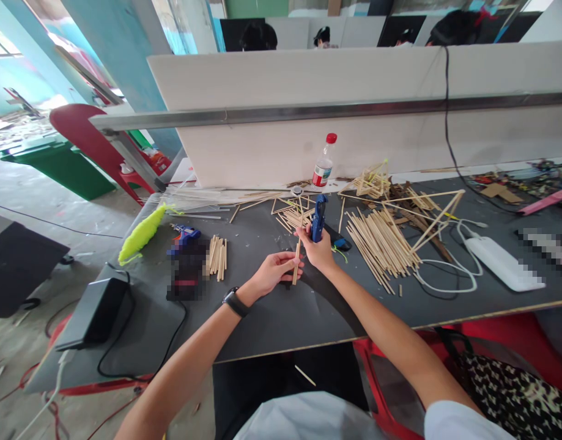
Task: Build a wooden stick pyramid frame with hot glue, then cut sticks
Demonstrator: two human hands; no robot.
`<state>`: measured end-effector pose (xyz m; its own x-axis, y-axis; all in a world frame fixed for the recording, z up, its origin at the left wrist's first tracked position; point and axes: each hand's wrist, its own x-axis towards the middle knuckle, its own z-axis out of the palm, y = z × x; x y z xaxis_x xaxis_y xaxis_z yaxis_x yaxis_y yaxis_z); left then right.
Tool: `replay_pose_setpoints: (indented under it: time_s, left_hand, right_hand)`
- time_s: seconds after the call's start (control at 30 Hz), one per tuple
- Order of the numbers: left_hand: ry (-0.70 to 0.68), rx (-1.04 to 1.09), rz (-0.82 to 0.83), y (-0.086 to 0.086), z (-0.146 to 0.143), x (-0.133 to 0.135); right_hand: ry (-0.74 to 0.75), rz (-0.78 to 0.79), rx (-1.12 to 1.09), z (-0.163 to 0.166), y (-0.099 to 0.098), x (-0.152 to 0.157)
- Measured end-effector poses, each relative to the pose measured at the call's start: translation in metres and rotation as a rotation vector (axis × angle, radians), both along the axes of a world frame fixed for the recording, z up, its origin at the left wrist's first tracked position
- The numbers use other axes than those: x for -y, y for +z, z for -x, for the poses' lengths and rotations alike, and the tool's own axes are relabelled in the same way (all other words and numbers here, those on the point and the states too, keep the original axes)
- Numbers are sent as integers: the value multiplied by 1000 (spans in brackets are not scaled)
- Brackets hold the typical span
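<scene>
My left hand (274,272) is closed around a short wooden stick (296,263), held upright over the dark worktable (271,318). My right hand (318,247) grips a blue glue gun (318,217), its body pointing up and away, right beside the top of the stick. A black watch sits on my left wrist (235,302). Both hands meet near the table's middle.
A heap of long sticks (381,241) and stick frames (439,214) lie to the right. A small stick bundle (218,256), a second blue glue gun (184,234) and a yellow-green object (140,235) are at left. A bottle (324,162), white power strip (503,263) and black box (97,308) are also on the table.
</scene>
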<state>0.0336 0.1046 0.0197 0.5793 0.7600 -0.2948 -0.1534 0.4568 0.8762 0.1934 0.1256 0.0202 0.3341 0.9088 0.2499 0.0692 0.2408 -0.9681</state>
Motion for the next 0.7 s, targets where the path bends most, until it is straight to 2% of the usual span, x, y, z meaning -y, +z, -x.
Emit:
replay_pose_setpoints:
  time_s: [0.37, 0.47, 0.57, 0.7]
  left_hand:
    - [-5, -43, -62, 1, 1, -1]
    - [-4, -66, -118, 3, 6, -5]
    - [63, -106, -183, 8, 16, -14]
    - [175, -166, -257, 13, 32, -29]
  right_hand:
    - [7, 5, 12, -2, 4, 2]
    - [51, -1, 35, -9, 7, 0]
    - [96, 13, 32, -19, 6, -5]
    - [273, 168, 100, -32, 6, -9]
